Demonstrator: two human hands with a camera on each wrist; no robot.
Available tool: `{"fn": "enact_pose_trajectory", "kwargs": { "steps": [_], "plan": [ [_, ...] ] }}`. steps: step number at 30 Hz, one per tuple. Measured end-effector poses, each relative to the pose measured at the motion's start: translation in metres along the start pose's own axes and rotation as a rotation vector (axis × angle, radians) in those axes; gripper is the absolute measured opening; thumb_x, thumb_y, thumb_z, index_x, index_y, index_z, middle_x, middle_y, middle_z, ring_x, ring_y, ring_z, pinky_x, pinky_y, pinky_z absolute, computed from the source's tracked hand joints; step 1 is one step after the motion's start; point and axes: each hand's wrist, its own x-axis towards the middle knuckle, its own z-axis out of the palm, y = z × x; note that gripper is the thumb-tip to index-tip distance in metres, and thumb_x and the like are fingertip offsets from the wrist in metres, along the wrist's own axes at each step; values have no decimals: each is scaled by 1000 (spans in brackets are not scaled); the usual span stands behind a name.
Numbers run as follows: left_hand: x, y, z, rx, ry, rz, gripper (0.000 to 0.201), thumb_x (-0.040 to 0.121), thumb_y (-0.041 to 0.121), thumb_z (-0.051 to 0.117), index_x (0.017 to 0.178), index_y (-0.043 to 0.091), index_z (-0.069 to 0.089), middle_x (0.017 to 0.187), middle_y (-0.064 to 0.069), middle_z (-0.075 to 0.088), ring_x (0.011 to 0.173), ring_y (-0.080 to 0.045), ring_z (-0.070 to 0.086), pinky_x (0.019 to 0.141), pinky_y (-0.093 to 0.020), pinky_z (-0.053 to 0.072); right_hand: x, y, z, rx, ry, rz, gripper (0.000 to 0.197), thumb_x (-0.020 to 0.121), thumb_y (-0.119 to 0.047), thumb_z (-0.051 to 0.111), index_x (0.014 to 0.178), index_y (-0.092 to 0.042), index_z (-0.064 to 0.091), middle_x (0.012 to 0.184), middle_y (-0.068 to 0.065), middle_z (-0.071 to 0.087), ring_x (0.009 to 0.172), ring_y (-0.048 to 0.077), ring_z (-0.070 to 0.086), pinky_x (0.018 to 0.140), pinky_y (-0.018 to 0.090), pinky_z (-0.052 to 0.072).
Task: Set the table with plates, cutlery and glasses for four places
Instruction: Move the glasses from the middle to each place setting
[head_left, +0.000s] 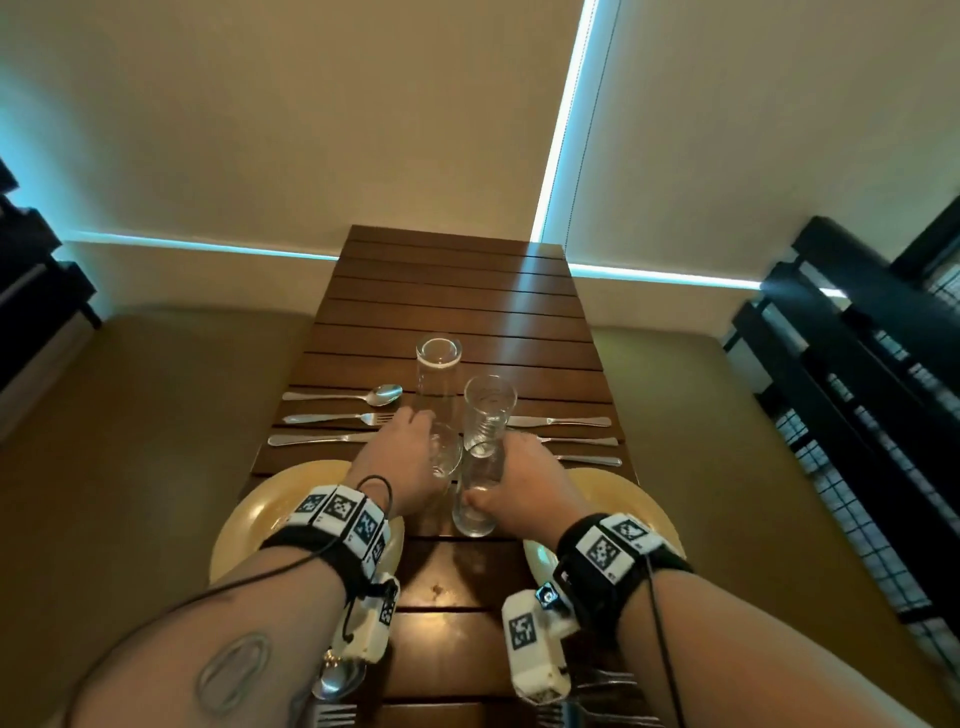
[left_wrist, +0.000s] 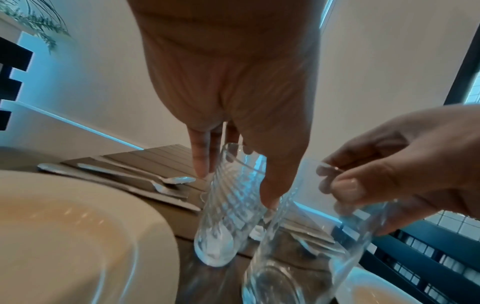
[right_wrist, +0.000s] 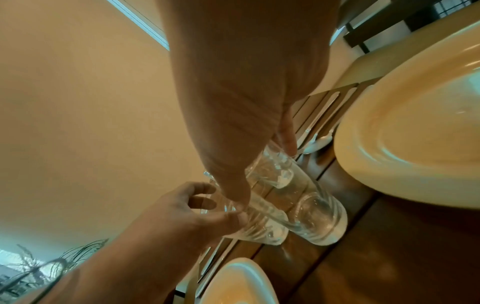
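Two clear glasses stand close together mid-table between two cream plates. My left hand (head_left: 434, 447) grips the ribbed glass (left_wrist: 228, 207) from above, fingers and thumb curled round its upper wall. My right hand (head_left: 491, 470) grips the smooth tall glass (head_left: 475, 506) beside it, thumb on the near side. Both glass bases appear to sit on the wood. Just beyond them stand another ribbed glass (head_left: 488, 410) and a second tall smooth glass (head_left: 439, 366). The left plate (head_left: 254, 512) and right plate (head_left: 631, 499) lie partly under my wrists.
On the brown slatted table (head_left: 457, 306), a spoon (head_left: 384, 395), a fork (head_left: 337, 418) and a knife (head_left: 311, 440) lie left of the glasses. Three cutlery handles (head_left: 576, 441) lie to the right. More cutlery (head_left: 337, 680) sits at the near edge. A dark railing (head_left: 857, 389) stands at the right.
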Motion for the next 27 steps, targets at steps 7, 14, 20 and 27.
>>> {"fn": "enact_pose_trajectory", "kwargs": {
  "steps": [7, 14, 20, 27],
  "plan": [
    [-93, 0, 9, -132, 117, 17, 92, 70, 41, 88, 147, 21, 42, 144, -1, 44, 126, -21, 54, 103, -34, 49, -109, 4, -17, 93, 63, -70, 82, 61, -49, 82, 133, -26, 51, 125, -6, 61, 113, 12, 59, 95, 33, 53],
    [-218, 9, 1, -46, 106, 113, 88, 67, 46, 89, 142, 24, 49, 134, 4, 50, 121, -15, 53, 102, -35, 50, -234, 12, -10, 65, 86, -169, 84, 62, -50, 82, 137, -27, 51, 129, -11, 60, 111, 7, 58, 78, 14, 44],
    [-306, 16, 15, 26, 13, 99, 93, 64, 50, 90, 143, 22, 51, 132, 2, 55, 118, -16, 55, 99, -33, 51, -322, 18, 21, 99, -16, -156, 88, 68, -42, 82, 144, -22, 44, 139, -4, 55, 123, 13, 55, 98, 26, 49],
    [-331, 18, 35, 48, -71, 43, 97, 64, 49, 90, 147, 20, 49, 140, -1, 53, 126, -20, 55, 103, -35, 51, -339, 17, 39, 86, -42, -104, 86, 68, -39, 83, 144, -24, 44, 143, -1, 54, 124, 16, 56, 94, 26, 50]
  ]
}}
